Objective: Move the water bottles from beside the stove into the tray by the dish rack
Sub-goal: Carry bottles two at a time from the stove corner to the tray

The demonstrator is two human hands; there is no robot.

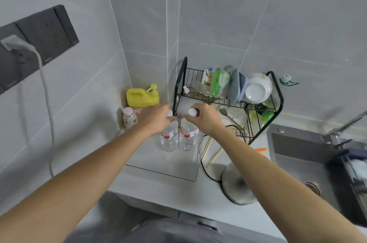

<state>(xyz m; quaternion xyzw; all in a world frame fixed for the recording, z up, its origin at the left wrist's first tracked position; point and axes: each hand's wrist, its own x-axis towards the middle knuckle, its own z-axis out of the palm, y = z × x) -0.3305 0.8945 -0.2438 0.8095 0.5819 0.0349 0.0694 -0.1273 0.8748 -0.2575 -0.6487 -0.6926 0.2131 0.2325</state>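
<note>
We note left hand [156,118] gripping left water bottle [169,137] by its neck, right hand [204,117] gripping right water bottle [188,136] likewise, both bottles upright in clear tray [158,169], just beside dish rack [264,102].

This is looking like a small home kitchen. Grey tiles [218,4] are covering the walls into a corner, and a pale surface [168,187] is running along below them. A steel sink [297,159] with a tap [341,127] is sitting at the right. A black wire rack [278,104] is standing in the corner, holding bowls [257,89], a spoon [228,116] and sponges. A yellow pump jug [142,96] is standing beside the rack. A pot lid [236,185] and chopsticks [213,155] are lying on the surface, and a plug [12,42] is sitting in a dark wall socket [39,44].
</note>
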